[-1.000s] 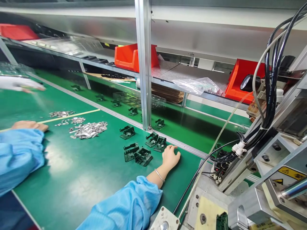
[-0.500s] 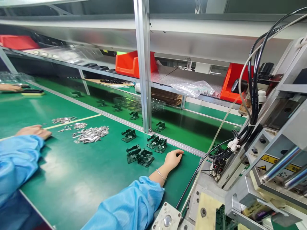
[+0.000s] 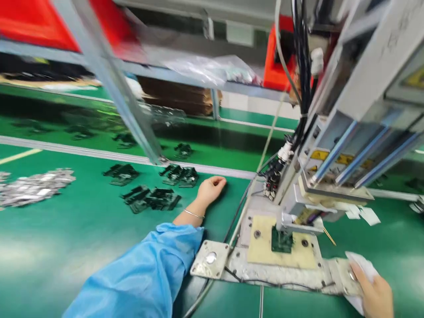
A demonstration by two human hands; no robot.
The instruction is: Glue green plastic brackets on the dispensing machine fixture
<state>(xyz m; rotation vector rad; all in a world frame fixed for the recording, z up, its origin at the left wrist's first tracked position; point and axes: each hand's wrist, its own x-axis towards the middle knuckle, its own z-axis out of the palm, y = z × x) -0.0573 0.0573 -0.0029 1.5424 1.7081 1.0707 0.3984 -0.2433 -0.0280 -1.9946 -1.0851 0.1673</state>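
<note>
My left hand (image 3: pixel 212 190), with a thin bangle on the wrist and a blue sleeve, rests on the green table with its fingers curled in. I see nothing between them. Just left of it lie several dark green plastic parts (image 3: pixel 164 198). My right hand (image 3: pixel 376 289), at the lower right, has its fingers at the press's right button box (image 3: pixel 341 276). A white sheet (image 3: pixel 362 265), paper or cloth, is under those fingers. Between the hands stands a press (image 3: pixel 344 168); a dark green part (image 3: pixel 281 240) sits on its cream plate (image 3: pixel 308 258).
The left button box (image 3: pixel 210 258) and a cable (image 3: pixel 238 216) lie near my left forearm. At left is a pile of small metal pieces (image 3: pixel 39 187). A metal post (image 3: pixel 115 88) and a shelf with red bins (image 3: pixel 280 57) stand behind.
My view has swung right, bringing my right hand, the white sheet and the whole press base into sight. My left hand stays beside the green parts. A second blue-sleeved arm at left has left view.
</note>
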